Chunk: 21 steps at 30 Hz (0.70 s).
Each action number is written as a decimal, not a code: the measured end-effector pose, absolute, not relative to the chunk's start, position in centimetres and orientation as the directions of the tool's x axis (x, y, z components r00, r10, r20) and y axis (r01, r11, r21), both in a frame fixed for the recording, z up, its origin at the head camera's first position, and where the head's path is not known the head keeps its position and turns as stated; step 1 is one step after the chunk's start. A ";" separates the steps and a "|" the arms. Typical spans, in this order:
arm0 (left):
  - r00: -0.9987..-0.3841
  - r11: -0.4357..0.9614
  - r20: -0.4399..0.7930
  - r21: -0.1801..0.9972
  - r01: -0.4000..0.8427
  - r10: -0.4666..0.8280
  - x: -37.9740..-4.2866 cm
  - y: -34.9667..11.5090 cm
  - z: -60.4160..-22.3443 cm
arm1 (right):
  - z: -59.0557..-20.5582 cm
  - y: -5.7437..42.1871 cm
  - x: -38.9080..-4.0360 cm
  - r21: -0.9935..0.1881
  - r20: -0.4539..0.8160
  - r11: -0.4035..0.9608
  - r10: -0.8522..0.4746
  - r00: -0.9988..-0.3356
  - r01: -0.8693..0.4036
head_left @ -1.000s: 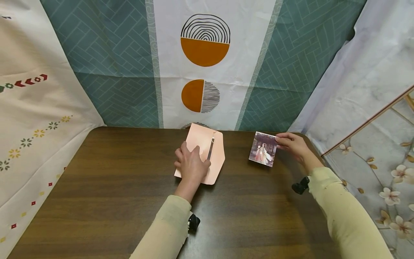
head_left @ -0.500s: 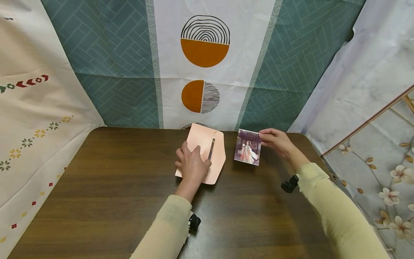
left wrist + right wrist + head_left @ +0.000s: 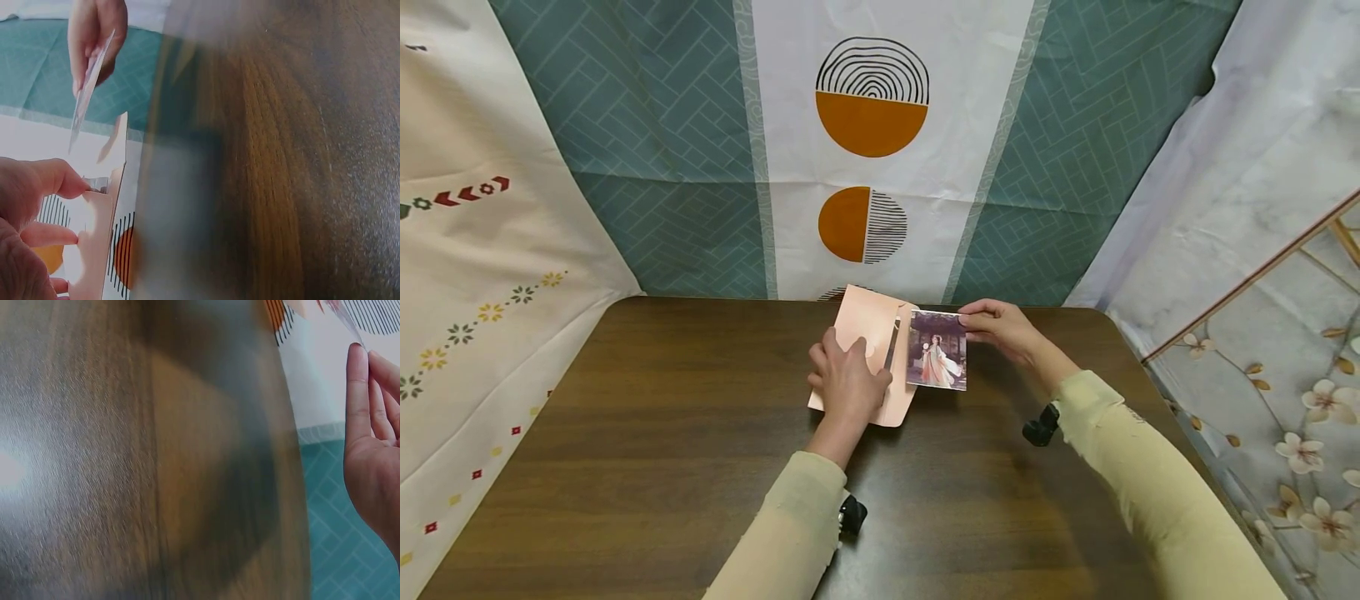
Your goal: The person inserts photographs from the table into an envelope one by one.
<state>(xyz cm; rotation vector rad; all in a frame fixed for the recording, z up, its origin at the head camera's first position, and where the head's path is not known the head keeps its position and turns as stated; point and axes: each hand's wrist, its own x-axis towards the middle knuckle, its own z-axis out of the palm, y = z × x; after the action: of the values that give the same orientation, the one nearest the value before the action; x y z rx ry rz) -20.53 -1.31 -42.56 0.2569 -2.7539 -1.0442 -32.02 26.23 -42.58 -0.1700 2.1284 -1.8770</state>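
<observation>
A pale pink envelope (image 3: 861,312) lies at the table's back edge, its flap to the right and a dark gap showing along its mouth. My left hand (image 3: 847,379) is spread over its front, fingers pressing on the paper and thumb hooked at the mouth, as the left wrist view also shows. From the right, my right hand (image 3: 1000,333) pinches a picture card (image 3: 936,354) by its upper right corner, between thumb and fingers. Printed on the card is a robed figure on dark purple. It overlaps the flap in the head view; seen edge-on in the left wrist view, the card (image 3: 90,84) stands apart from the envelope.
The dark brown wooden table (image 3: 647,433) ends at the back against a teal and white cloth (image 3: 685,233). Patterned cloths hang on the left and right sides. Each wrist wears a small black camera.
My right hand has carried the card leftward, from the table's right side to over the envelope's flap. The left hand and the envelope have stayed almost still.
</observation>
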 end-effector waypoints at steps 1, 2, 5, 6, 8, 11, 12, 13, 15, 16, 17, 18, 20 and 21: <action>-0.968 0.738 0.111 0.668 -0.096 -0.226 -20.5 -1.3 -42.6 | -42.7 25.9 -32.0 -0.984 -0.145 0.142 -0.287 -0.947 0.107; -0.968 0.738 0.112 0.668 -0.095 -0.226 -20.5 -1.3 -42.6 | -42.8 25.6 -32.0 -0.984 -0.146 0.145 -0.293 -0.945 0.107; -0.968 0.741 0.116 0.665 -0.091 -0.224 -20.6 -1.3 -42.6 | -43.1 25.0 -32.1 -0.981 -0.155 0.158 -0.309 -0.938 0.110; -0.968 0.741 0.117 0.665 -0.090 -0.223 -20.6 -1.3 -42.6 | -43.2 24.7 -32.1 -0.981 -0.156 0.162 -0.313 -0.937 0.109; -0.967 0.741 0.122 0.665 -0.087 -0.223 -20.5 -1.3 -42.6 | -43.4 24.4 -32.1 -0.980 -0.161 0.164 -0.320 -0.934 0.112; -0.967 0.740 0.125 0.667 -0.085 -0.224 -20.5 -1.3 -42.6 | -43.6 24.0 -32.2 -0.980 -0.164 0.164 -0.329 -0.930 0.115; -0.966 0.740 0.125 0.667 -0.085 -0.224 -20.5 -1.3 -42.6 | -43.7 23.9 -32.2 -0.980 -0.167 0.162 -0.327 -0.930 0.119; -0.966 0.740 0.125 0.667 -0.085 -0.224 -20.5 -1.3 -42.5 | -43.7 23.9 -32.2 -0.979 -0.170 0.165 -0.324 -0.931 0.121; -0.967 0.740 0.123 0.668 -0.085 -0.223 -20.5 -1.2 -42.5 | -43.8 23.8 -32.1 -0.977 -0.173 0.175 -0.322 -0.931 0.121; -0.967 0.739 0.123 0.669 -0.084 -0.222 -20.5 -1.2 -42.5 | -43.8 23.8 -32.1 -0.976 -0.177 0.180 -0.319 -0.931 0.124; -0.967 0.739 0.123 0.669 -0.084 -0.221 -20.5 -1.2 -42.5 | -43.8 23.8 -32.2 -0.975 -0.179 0.186 -0.315 -0.932 0.124; -0.967 0.739 0.124 0.669 -0.083 -0.221 -20.5 -1.2 -42.5 | -43.8 23.8 -32.2 -0.974 -0.180 0.191 -0.314 -0.932 0.124; -0.967 0.739 0.123 0.668 -0.085 -0.221 -20.5 -1.2 -42.4 | -43.8 23.8 -32.3 -0.973 -0.180 0.199 -0.319 -0.931 0.120; -0.967 0.740 0.121 0.666 -0.087 -0.222 -20.5 -1.2 -42.4 | -43.8 23.7 -32.3 -0.972 -0.181 0.205 -0.320 -0.930 0.119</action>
<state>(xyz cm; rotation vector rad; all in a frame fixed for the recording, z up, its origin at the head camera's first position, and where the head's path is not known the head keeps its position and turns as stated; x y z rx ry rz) -20.46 -1.20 -42.43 0.2466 -2.7483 -1.0381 -32.35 23.74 -43.82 -0.1885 2.1427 -1.7772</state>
